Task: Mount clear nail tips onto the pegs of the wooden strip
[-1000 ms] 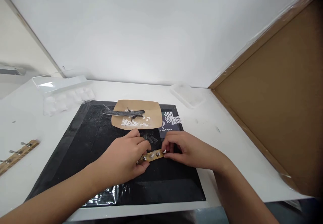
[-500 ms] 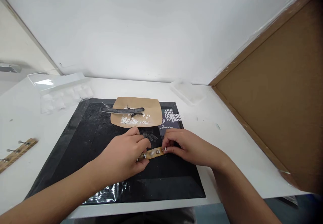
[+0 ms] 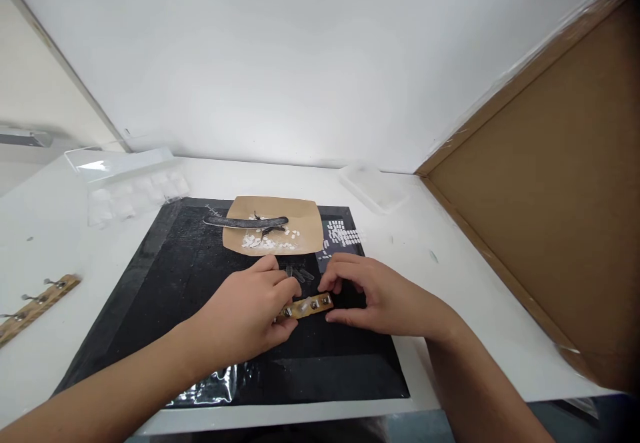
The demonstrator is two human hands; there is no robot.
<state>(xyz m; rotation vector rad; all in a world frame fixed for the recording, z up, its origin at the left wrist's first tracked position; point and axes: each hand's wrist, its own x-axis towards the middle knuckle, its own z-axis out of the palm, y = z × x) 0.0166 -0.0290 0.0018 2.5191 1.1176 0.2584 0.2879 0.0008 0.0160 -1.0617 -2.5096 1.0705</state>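
Left hand pinching tan strip; right hand spread around strip's end, fingertips parted.

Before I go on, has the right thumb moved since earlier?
Yes: the thumb of the right hand has shifted off the strip, toward the near edge of the black mat.

A white table meets a pale wall, with a brown cardboard panel standing at right.
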